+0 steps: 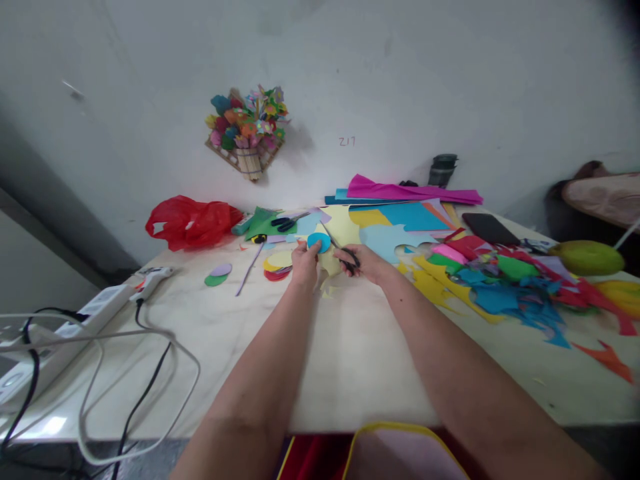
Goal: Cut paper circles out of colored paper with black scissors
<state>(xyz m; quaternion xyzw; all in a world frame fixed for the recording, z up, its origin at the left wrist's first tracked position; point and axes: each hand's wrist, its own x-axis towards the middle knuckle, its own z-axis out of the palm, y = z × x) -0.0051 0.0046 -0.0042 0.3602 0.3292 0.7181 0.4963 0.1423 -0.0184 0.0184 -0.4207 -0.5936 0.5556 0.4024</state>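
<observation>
From here: left hand (304, 263) fingers pinched on blue disc (319, 243), pale-yellow paper (346, 223) right behind. Right hand (369, 261) fingers wrapped round scissors (351, 251), blades angled toward disc; contact unclear. Left of fingers: yellow and red discs (281, 261) on worktop (360, 360). Right: paper scraps (500, 293). Farther off left: red bag (195, 223).

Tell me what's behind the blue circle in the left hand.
Pale yellow paper shows past the edge of the blue circle in the left hand; whatever the circle covers can't be seen.
</observation>
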